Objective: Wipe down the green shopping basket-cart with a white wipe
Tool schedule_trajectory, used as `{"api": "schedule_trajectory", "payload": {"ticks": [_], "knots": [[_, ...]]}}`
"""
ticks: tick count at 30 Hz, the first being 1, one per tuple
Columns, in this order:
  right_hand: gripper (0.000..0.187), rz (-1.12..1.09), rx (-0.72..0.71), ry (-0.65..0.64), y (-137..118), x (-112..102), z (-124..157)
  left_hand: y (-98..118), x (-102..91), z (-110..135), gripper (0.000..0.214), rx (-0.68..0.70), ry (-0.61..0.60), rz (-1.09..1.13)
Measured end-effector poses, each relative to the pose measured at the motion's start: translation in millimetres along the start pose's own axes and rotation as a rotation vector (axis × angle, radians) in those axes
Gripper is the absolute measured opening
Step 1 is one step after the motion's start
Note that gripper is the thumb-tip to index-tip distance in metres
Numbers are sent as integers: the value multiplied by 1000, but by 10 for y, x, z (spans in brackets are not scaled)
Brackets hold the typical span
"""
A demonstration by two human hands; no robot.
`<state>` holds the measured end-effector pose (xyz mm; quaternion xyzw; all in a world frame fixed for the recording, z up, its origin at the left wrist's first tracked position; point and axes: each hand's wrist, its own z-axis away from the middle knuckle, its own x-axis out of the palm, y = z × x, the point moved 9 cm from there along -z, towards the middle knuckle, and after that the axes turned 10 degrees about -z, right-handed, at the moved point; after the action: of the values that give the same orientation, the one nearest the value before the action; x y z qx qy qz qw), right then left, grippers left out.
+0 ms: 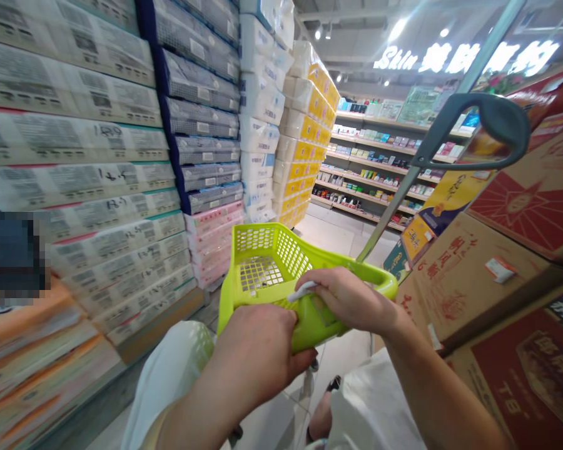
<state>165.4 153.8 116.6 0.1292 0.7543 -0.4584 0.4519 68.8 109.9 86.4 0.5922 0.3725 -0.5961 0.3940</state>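
A lime-green plastic shopping basket [272,259] stands in front of me in a shop aisle, with nothing visible inside. Its long grey pull handle [490,122] sticks up to the right. My left hand [258,353] is closed over the basket's near rim. My right hand [351,297] rests on the same rim a little further right, with its fingers pinched on a small white object [303,291] that I cannot name.
Stacked packs of tissue paper [98,187] fill the left side, with white and yellow packs [304,131] further back. Red and brown cardboard boxes [507,250] are piled close on the right. Shelves of goods [375,169] close the aisle's far end.
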Motion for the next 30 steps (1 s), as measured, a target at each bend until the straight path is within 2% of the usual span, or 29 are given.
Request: {"api": "schedule_trajectory", "payload": {"ticks": [2, 7, 10, 11, 15, 16, 18, 21, 22, 24, 27, 30], "knots": [[27, 46, 76, 16, 146, -71, 8, -16, -8, -7, 38, 3, 5, 1], [23, 308, 309, 130, 635, -436, 121, -97, 1, -34, 40, -22, -5, 0], [23, 355, 352, 198, 668, -486, 173, -141, -3, -55, 39, -24, 17, -5], [24, 317, 316, 214, 605, -454, 168, -149, -12, -61, 38, -18, 35, -5], [29, 6, -20, 222, 173, -239, 125, -182, -29, -82, 32, -7, 70, 8], [28, -36, -61, 232, 129, -219, 138, -192, -31, -86, 32, -10, 67, 11], [28, -13, -19, 291, 202, -250, 201, -209, -37, -91, 33, -18, 60, 13], [30, 157, 144, 446, 444, -406, 400, -216, -53, -94, 35, -7, 60, 1], [30, 205, 161, 499, 473, -440, 477, -217, -56, -95, 34, 1, 64, -5], [29, 255, 94, 594, 384, -419, 610, -224, -63, -96, 33, 16, 81, -14], [30, 231, -147, 677, 10, -141, 759, -246, -77, -100, 33, 22, 108, -14], [34, 176, -275, 723, -235, 189, 865, -263, -71, -108, 33, 13, 89, -11]]}}
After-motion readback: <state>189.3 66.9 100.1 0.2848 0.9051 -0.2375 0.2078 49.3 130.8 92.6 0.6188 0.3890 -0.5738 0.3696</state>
